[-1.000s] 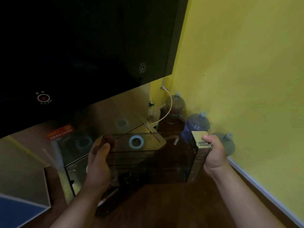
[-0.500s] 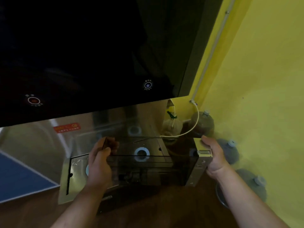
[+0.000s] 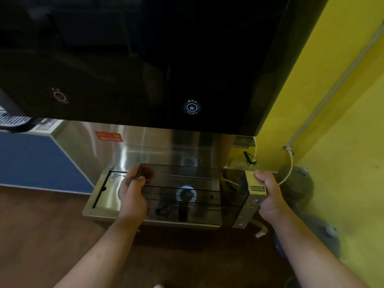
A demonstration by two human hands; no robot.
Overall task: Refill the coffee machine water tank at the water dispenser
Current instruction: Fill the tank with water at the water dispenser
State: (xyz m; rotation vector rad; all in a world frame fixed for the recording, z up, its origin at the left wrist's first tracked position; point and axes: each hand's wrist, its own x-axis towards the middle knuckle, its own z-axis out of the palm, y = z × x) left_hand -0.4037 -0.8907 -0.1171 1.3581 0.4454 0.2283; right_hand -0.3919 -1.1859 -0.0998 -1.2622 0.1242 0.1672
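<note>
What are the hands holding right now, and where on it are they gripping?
Both hold the tinted water tank: the left hand grips its left end, the right hand its silver right end.

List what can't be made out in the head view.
- Water level in the water tank: the smoked walls and dim light hide it.
- Dispenser spouts: hidden under the overhang of the black front panel.
- Red label text: too small and blurred.
- Left hand fingertips: seen only dimly through the tank wall.
- Right hand fingers: hidden behind the tank's end.
- Water bottles: blurred, so their fill is unclear.
</note>
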